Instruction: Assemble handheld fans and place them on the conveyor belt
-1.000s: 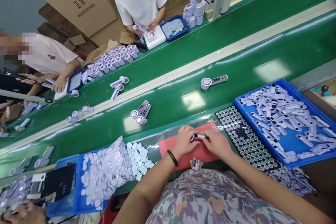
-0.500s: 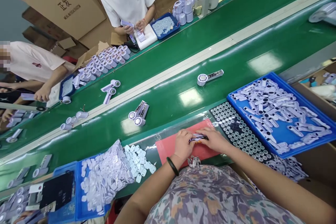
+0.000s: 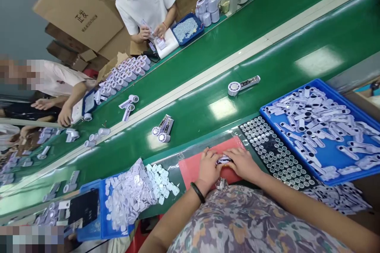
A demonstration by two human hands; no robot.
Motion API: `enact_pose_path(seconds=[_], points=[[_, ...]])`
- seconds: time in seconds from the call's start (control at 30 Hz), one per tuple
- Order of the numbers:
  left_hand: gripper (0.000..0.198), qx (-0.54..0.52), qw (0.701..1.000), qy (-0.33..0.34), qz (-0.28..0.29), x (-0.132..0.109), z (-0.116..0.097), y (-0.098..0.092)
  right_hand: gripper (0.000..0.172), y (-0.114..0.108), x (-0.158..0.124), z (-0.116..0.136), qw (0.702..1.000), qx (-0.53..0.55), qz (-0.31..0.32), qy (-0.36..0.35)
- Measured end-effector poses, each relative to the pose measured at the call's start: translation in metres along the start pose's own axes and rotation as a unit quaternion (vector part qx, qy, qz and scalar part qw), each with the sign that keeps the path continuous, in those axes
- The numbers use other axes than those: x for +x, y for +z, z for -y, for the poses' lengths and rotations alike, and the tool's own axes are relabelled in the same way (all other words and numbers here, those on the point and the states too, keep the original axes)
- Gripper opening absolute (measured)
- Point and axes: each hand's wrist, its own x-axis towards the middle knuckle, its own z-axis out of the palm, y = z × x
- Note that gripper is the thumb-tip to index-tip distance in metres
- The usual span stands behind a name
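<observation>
Over a red mat (image 3: pixel 188 174) at the near edge of the bench, my left hand (image 3: pixel 209 166) and my right hand (image 3: pixel 242 164) close on a small lilac and black part (image 3: pixel 225 159) from both sides. The fingers cover most of it. A black sheet with round silver discs (image 3: pixel 276 150) lies right of the mat. Left of the mat are pale blue square pieces (image 3: pixel 162 182) beside a clear bag of lilac pieces (image 3: pixel 130 189).
A blue tray (image 3: pixel 341 180) of lilac handle parts stands at the right. Lilac fan units (image 3: pixel 234 88) lie on the green conveyor (image 3: pixel 202 114). Two people work across it, near rows of lilac cylinders (image 3: pixel 127 72). Another blue tray (image 3: pixel 103 213) is at the lower left.
Both hands stay over the mat and have drawn closer together around the part, which shows less. The camera view has shifted; a person at the far left has moved a hand.
</observation>
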Motion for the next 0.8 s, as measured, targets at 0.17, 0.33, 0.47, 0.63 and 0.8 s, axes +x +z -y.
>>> enact_pose_path(seconds=[0.17, 0.33, 0.47, 0.63, 0.8], points=[[0.02, 0.015, 1.0, -0.009, 0.017, 0.01, -0.002, -0.002, 0.03, -0.002, 0.003, 0.0, 1.0, 0.001, -0.004, 0.005], [0.022, -0.003, 1.0, 0.008, 0.026, 0.008, 0.001, -0.006, 0.031, 0.002, 0.005, -0.003, 1.0, 0.022, 0.007, 0.011], [0.022, -0.024, 0.999, -0.023, -0.004, 0.007, -0.001, -0.004, 0.03, 0.003, 0.005, -0.004, 1.0, 0.028, 0.006, 0.011], [0.018, 0.005, 0.999, -0.024, 0.024, 0.013, -0.003, -0.004, 0.03, 0.005, 0.009, 0.0, 0.999, 0.026, 0.0, 0.029], [0.038, 0.082, 0.994, 0.036, 0.06, 0.005, 0.006, -0.013, 0.035, -0.004, 0.002, 0.003, 0.996, 0.085, -0.022, 0.024]])
